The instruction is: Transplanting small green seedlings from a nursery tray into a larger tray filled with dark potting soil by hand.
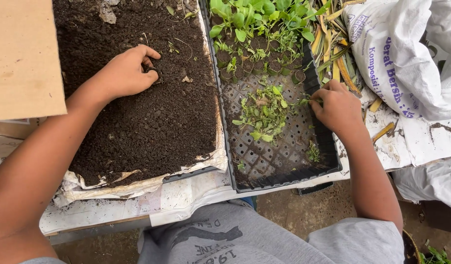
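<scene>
Head view: left of the black mesh tray (328, 146), the left hand (125, 73) rests on the soil bed (147, 122), fingers curled around a small dark pot (152, 74). At the tray's right rim, the right hand (337, 106) pinches a seedling (306, 101); loose seedlings (264, 112) lie at its middle.

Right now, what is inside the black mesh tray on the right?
The black mesh tray holds small soil-filled pots with leafy seedlings at the far end and a loose pile of seedlings mid-tray. The right hand covers part of its rim.
</scene>
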